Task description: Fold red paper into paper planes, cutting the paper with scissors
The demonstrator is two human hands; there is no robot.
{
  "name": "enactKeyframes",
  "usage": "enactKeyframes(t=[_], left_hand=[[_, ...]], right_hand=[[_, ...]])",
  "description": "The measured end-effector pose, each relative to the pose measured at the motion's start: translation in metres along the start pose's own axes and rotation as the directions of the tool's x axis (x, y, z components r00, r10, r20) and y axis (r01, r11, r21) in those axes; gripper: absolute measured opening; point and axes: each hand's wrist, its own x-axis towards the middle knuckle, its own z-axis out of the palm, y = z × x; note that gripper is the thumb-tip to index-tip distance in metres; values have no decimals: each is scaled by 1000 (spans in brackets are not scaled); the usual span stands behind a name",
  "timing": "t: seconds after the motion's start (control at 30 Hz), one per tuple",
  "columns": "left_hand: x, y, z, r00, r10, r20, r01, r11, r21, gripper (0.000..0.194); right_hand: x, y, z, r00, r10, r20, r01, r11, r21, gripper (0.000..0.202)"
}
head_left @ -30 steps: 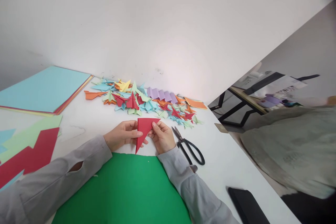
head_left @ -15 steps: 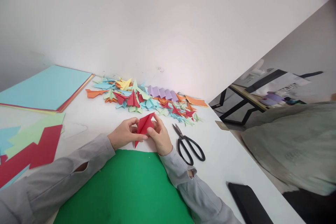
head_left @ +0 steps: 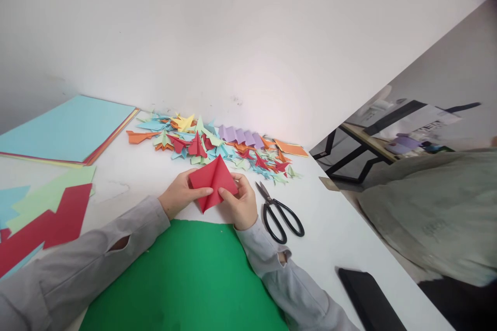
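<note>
A creased red sheet of paper (head_left: pixel 214 176), roughly diamond-shaped with a fold down its middle, is held up just beyond the green sheet. My left hand (head_left: pixel 181 194) grips its left side, thumb on the front face. On the opposite side my right hand (head_left: pixel 241 199) pinches it, thumb pressed near the central crease. The other fingers are partly hidden behind the paper. Black-handled scissors (head_left: pixel 277 212) lie just right of my right hand. Beneath my forearms is the large green sheet (head_left: pixel 186 274).
Along the wall lies a heap of small folded paper pieces (head_left: pixel 198 146) in several colours. A stack of coloured sheets (head_left: pixel 73 129) and red offcuts (head_left: pixel 70 214) are at left. A black flat device (head_left: pixel 368 297) lies front right. A person in a grey-green top (head_left: pixel 435 212) is at right.
The red paper has been spread from a narrow folded shape into a wider diamond facing me. Both hands keep hold of it, with only small shifts of the fingers.
</note>
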Motion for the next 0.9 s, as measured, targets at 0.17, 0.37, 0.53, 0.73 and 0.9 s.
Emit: enactKeyframes(t=[0.17,0.37,0.53,0.73,0.9], left_hand=[[-2,9,5,996,-91,-15,85,971,-223,47],[-3,9,5,992,-123,7,122,972,-199,39],[-1,9,4,987,-154,-43,139,960,-244,32],[2,9,3,979,-193,-67,165,942,-291,26],[1,11,4,977,-199,-78,170,944,-282,26]], right_hand=[[4,5,-4,994,109,-1,-109,988,107,30],[2,1,-2,998,59,26,-60,998,7,30],[2,0,-2,997,52,64,-49,998,-44,27],[3,3,-3,993,102,68,-104,994,29,27],[3,5,-4,986,139,95,-148,984,98,40]])
